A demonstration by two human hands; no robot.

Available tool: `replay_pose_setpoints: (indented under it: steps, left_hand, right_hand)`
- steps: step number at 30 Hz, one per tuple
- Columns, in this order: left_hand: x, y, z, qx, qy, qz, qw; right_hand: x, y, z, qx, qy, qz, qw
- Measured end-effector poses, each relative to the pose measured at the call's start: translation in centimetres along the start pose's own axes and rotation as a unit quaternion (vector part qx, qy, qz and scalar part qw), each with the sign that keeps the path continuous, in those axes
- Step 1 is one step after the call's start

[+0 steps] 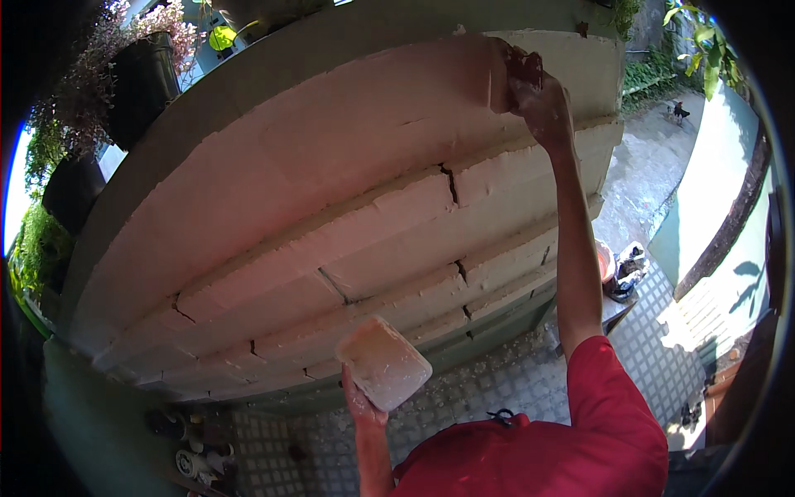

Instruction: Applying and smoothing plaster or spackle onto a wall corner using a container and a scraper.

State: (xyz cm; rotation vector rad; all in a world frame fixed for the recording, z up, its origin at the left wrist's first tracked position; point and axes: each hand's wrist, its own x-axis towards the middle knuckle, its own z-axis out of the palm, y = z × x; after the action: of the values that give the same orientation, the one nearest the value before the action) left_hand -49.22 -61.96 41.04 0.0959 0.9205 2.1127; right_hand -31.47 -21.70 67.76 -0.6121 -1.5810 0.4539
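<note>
The right hand grips a dark-red flat spreader against the pale plastered wall; the left hand clasps a whitish rectangular tub.

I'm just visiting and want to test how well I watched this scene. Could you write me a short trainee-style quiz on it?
1. Multiple choice: which of the person's hands holds the pale rectangular tub? A) left B) right C) both
2. True or false: the right hand, gripping a dark red hand tool, is higher in the picture than the tub.
3. Fill in the blank: the flowerpot with the pinkish plant, at the upper left, is ____ in colour.

Key:
1. A; the left hand holds it.
2. True; it is up at the top part of the wall.
3. Black.
</note>
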Motion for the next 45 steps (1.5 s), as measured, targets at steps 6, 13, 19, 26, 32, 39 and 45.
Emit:
replay_pose_setpoints:
  steps: [6, 13, 19, 26, 32, 39, 45]
  left_hand:
    - [0.2, -0.3, 0.2, -0.005, -0.005, 0.004, 1.000]
    - [0.6, -0.7, -1.0, -0.027, -0.002, -0.003, 1.000]
    - [0.9, 0.1, -0.9, -0.026, -0.006, -0.019, 0.999]
    - [0.3, 1.2, -0.8, -0.049, -0.041, -0.031, 0.997]
    - [0.0, 2.5, -3.1, -0.064, -0.030, -0.044, 0.997]
    - [-1.3, 4.9, -5.5, -0.067, -0.020, -0.039, 0.997]
    - [-2.6, 6.3, -6.8, -0.046, 0.007, -0.027, 0.999]
  right_hand:
    - [-1.2, -2.7, 1.6, -0.077, 0.077, -0.060, 0.992]
    - [-3.8, -7.2, 7.6, -0.174, 0.095, -0.146, 0.969]
    - [-7.8, -12.2, 13.4, -0.139, 0.024, -0.161, 0.977]
    - [-7.1, -8.9, 8.6, -0.145, 0.045, -0.087, 0.985]
    - [-9.7, -10.5, 13.7, -0.126, 0.117, -0.127, 0.977]
    - [-13.1, -16.1, 16.8, -0.154, -0.045, -0.122, 0.979]
    - [-8.6, -14.7, 17.9, -0.213, 0.077, -0.422, 0.878]
